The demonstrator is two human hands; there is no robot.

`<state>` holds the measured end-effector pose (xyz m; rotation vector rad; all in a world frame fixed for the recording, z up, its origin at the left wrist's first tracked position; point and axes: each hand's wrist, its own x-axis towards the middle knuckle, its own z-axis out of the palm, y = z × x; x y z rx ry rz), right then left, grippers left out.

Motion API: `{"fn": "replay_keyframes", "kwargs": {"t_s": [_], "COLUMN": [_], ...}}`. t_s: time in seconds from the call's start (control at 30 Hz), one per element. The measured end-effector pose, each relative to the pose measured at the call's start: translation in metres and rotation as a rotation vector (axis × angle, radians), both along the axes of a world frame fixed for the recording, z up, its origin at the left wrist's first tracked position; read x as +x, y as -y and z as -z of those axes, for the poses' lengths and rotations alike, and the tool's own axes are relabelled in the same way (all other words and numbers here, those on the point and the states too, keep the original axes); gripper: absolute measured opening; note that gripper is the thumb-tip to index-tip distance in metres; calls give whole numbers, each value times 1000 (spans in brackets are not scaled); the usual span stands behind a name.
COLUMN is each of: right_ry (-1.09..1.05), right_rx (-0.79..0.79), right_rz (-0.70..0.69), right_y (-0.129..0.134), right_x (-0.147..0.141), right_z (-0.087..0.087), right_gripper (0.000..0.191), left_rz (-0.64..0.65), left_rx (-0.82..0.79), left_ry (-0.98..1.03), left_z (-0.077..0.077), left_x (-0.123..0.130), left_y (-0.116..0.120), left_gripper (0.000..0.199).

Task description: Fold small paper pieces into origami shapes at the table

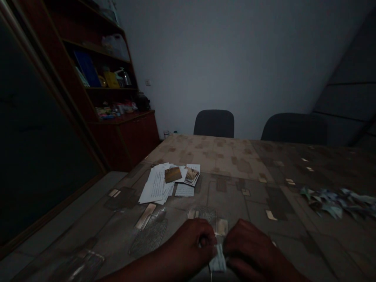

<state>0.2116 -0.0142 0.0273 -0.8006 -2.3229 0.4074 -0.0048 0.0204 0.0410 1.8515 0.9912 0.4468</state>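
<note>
A small piece of pale paper [218,261] with faint lines is held between my two hands near the bottom of the head view. My left hand [195,243] pinches its upper left edge with thumb and finger. On the other side, my right hand [249,248] has its curled fingers against the right edge of the paper. Beyond them, a loose pile of printed white sheets [154,186] lies on the patterned tablecloth [223,196], with a brown picture card [173,174] on top.
Several folded or crumpled paper pieces [335,201] lie at the right of the table. Two dark chairs [214,123] stand behind the far edge. A wooden cabinet [138,137] with filled shelves is at the left.
</note>
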Motion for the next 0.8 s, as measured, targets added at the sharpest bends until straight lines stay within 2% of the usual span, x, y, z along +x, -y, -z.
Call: {"fn": "replay_keyframes", "kwargs": {"t_s": [0.07, 0.17, 0.23, 0.3, 0.4, 0.53, 0.6, 0.73, 0.8], "right_ry": [35, 78, 79, 88, 59, 106, 119, 137, 141], "right_rx": [82, 246, 395, 466, 448, 336, 308, 281, 275], "right_rz": [3, 42, 79, 111, 136, 139, 127, 103, 104], "right_y": [0, 0, -1, -2, -4, -6, -6, -6, -6], "right_x": [-1, -6, -10, -13, -13, -10, -9, -10, -10], "right_z": [2, 7, 13, 22, 32, 32, 30, 32, 33], "right_gripper": [6, 16, 26, 35, 38, 35, 32, 27, 29], "left_rz": [0, 15, 32, 37, 52, 105, 148, 298, 384], "left_rx": [-16, 18, 93, 200, 353, 473, 590, 916, 980], "left_ry": [1, -46, -90, -132, -174, -171, -131, -25, -13], "left_z": [1, 4, 8, 13, 20, 26, 30, 40, 40], "left_x": [0, 3, 6, 8, 6, -5, -12, -23, -28], "left_y": [0, 0, 0, -1, -2, -2, -3, -5, -4], "left_gripper": [11, 11, 10, 12, 18, 26, 24, 3, 6]}}
